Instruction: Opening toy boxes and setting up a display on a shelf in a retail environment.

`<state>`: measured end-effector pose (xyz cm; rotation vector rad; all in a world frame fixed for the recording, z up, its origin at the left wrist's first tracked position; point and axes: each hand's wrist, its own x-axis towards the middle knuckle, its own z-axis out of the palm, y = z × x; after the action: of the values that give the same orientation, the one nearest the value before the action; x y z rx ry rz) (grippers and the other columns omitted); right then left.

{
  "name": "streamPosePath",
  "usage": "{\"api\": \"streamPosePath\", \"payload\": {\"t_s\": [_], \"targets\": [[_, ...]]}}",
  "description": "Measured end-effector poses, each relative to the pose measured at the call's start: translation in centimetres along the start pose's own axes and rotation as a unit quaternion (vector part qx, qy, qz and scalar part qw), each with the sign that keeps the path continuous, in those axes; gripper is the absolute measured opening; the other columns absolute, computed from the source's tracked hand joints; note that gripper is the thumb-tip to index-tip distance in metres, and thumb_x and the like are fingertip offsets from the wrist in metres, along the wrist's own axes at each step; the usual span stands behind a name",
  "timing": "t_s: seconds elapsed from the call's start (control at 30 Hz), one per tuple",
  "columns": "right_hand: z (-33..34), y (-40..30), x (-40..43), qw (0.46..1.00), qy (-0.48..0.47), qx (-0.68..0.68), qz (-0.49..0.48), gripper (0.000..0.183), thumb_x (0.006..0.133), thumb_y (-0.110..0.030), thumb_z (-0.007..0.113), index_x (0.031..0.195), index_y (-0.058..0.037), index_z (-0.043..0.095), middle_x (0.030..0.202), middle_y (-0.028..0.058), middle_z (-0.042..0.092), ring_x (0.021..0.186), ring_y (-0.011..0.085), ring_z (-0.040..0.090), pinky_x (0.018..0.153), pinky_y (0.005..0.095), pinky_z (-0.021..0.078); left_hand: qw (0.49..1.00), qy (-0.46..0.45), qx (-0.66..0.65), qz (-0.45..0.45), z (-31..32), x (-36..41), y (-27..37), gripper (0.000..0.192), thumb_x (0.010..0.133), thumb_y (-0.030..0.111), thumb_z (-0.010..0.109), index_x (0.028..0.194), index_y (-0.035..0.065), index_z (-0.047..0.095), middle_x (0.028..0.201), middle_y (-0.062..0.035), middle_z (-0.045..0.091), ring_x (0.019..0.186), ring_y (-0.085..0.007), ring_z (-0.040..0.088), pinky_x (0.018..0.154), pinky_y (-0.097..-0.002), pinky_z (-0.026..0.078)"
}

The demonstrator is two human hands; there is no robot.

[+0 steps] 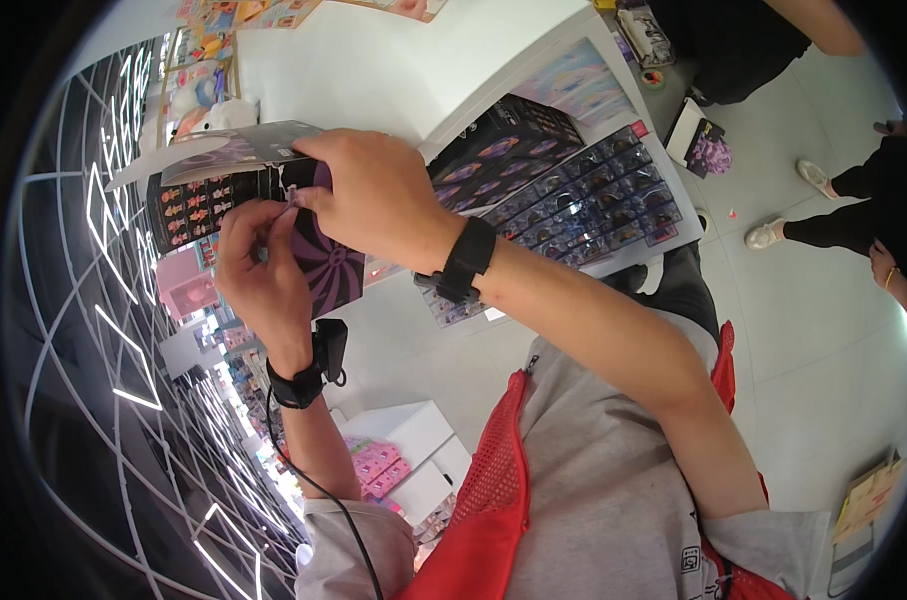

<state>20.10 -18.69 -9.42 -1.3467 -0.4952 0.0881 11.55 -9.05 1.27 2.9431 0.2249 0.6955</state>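
Note:
In front of me, at the left of the head view, is a black and purple cardboard box (326, 274) printed with rows of small figures. Its grey and purple lid flap (232, 146) is raised. My right hand (382, 199) grips the box near the flap, thumb at a ragged edge. Just below, my left hand (262, 277) pinches a narrow purple strip (291, 196) at that edge, its fingertips close to my right thumb. The inside of the box is mostly hidden by both hands. Each wrist wears a black strap; the left one carries a small device with a cable.
A white display unit (333, 64) stands beyond my hands. On it are a black carton (510, 150) and a clear compartmented case (588, 195) of small items. Plush toys (228, 116) sit at upper left. People stand at right; a printed box (697, 139) is near the unit.

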Motion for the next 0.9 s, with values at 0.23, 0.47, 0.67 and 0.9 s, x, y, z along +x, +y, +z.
{"api": "streamPosePath", "payload": {"t_s": [0.23, 0.47, 0.67, 0.9], "targets": [[-0.5, 0.1, 0.4, 0.999, -0.036, 0.004, 0.013, 0.046, 0.090, -0.024, 0.083, 0.129, -0.0017, 0.076, 0.115, 0.0203, 0.078, 0.104, 0.0420, 0.075, 0.090, 0.0503, 0.0583, 0.996, -0.011, 0.070, 0.047, -0.8, 0.4, 0.8, 0.010, 0.091, -0.004, 0.079, 0.100, -0.0003, 0.076, 0.096, -0.0079, 0.075, 0.082, -0.0214, 0.069, 0.073, -0.0339, 0.052], [0.0, 0.7, 0.2, 1.000, -0.012, 0.015, -0.024, 0.047, 0.090, -0.023, 0.084, 0.132, -0.0022, 0.075, 0.114, 0.0190, 0.078, 0.104, 0.0422, 0.074, 0.090, 0.0508, 0.0577, 0.989, -0.006, 0.146, -0.033, -0.3, 0.1, 2.1, 0.009, 0.090, -0.004, 0.080, 0.097, -0.0008, 0.075, 0.090, -0.0077, 0.071, 0.076, -0.0212, 0.067, 0.070, -0.0347, 0.052], [0.0, 0.3, 0.0, 1.000, -0.007, 0.003, -0.005, 0.044, 0.089, -0.022, 0.084, 0.128, -0.0032, 0.077, 0.115, 0.0171, 0.077, 0.104, 0.0428, 0.073, 0.090, 0.0511, 0.0571, 0.994, 0.036, 0.105, 0.024, 0.6, -0.4, 1.1, 0.010, 0.089, -0.007, 0.077, 0.095, -0.0010, 0.074, 0.095, -0.0089, 0.074, 0.078, -0.0253, 0.068, 0.071, -0.0357, 0.053], [0.0, 0.2, 0.5, 1.000, -0.015, -0.007, -0.001, 0.043, 0.090, -0.023, 0.085, 0.127, -0.0043, 0.077, 0.114, 0.0171, 0.077, 0.106, 0.0426, 0.072, 0.091, 0.0509, 0.0565, 0.984, 0.008, 0.122, 0.132, -0.1, -1.1, 0.7, 0.013, 0.091, -0.008, 0.077, 0.101, 0.0007, 0.076, 0.100, -0.0092, 0.073, 0.088, -0.0293, 0.070, 0.077, -0.0379, 0.056]]}}
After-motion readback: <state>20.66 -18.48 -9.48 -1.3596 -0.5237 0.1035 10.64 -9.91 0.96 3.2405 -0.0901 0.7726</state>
